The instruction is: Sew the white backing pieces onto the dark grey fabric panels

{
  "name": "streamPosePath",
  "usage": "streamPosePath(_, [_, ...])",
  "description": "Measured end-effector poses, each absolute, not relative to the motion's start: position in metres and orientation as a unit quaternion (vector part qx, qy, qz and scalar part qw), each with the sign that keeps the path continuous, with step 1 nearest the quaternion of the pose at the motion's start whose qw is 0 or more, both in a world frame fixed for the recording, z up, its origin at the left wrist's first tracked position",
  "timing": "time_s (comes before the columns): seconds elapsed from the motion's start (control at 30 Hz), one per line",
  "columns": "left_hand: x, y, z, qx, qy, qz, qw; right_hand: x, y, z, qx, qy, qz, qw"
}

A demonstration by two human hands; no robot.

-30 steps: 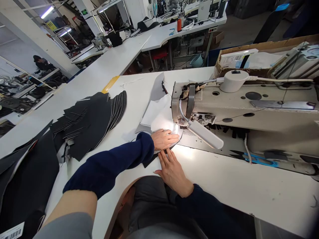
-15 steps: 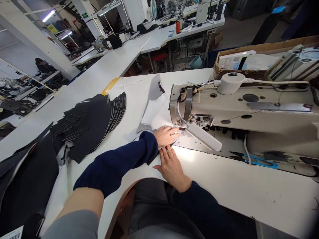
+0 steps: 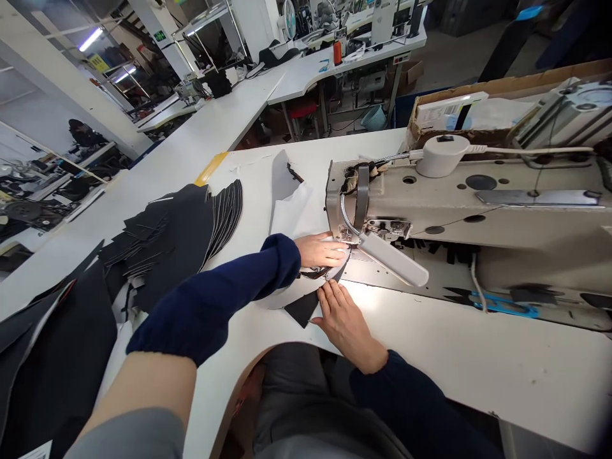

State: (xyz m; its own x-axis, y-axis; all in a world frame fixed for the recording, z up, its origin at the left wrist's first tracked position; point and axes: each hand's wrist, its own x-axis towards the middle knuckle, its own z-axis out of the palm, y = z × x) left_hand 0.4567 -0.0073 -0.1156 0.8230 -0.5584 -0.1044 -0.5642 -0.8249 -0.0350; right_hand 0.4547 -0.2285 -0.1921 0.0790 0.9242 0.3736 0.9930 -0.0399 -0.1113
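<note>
My left hand (image 3: 321, 250) lies flat, fingers together and outstretched, on pale cloth right beside the needle area of a sewing machine (image 3: 411, 191). Below it, my right hand (image 3: 348, 322) rests with extended fingertips on the edge of a black fabric piece (image 3: 302, 310), its thumb apart. The black piece slants from the table toward the needle, partly under the pale cloth. A grey and white fabric panel (image 3: 291, 207) spreads behind my left hand, with a dark strip at its upper edge. The needle itself is hidden by my fingers and the lamp.
Fanned black fabric pieces (image 3: 184, 233) lie left on the white table (image 3: 478, 357), with larger dark panels (image 3: 57, 344) nearer me. A lamp (image 3: 394, 258) hangs before the machine. Blue-handled scissors (image 3: 507, 306) lie under its arm; a cardboard box (image 3: 507, 89) stands behind.
The pale cloth has swung round toward me, and more of the black piece shows. My right hand has slid slightly right and down; my left hand stays by the needle.
</note>
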Motion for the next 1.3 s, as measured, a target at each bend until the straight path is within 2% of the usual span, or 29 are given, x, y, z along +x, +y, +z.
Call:
streamPosePath(0.23, [0.463, -0.015, -0.125, -0.948, 0.309, 0.031, 0.063, 0.460, -0.232, -0.192, -0.710, -0.678, -0.105, 0.162])
streamPosePath(0.47, [0.457, -0.013, -0.136, -0.969, 0.231, -0.006, 0.087, 0.479, -0.231, -0.190, -0.718, -0.669, -0.099, 0.163])
streamPosePath(0.6, [0.448, -0.013, -0.141, -0.967, 0.238, -0.019, 0.092, 0.486, -0.232, -0.188, -0.717, -0.670, -0.094, 0.169])
streamPosePath(1.03, [0.454, -0.019, -0.147, -0.983, 0.164, -0.048, 0.071, 0.497, -0.236, -0.184, -0.697, -0.692, -0.090, 0.163])
streamPosePath(1.3, [0.440, -0.019, -0.148, -0.980, 0.195, -0.042, -0.003, 0.492, -0.235, -0.181, -0.696, -0.695, -0.092, 0.158])
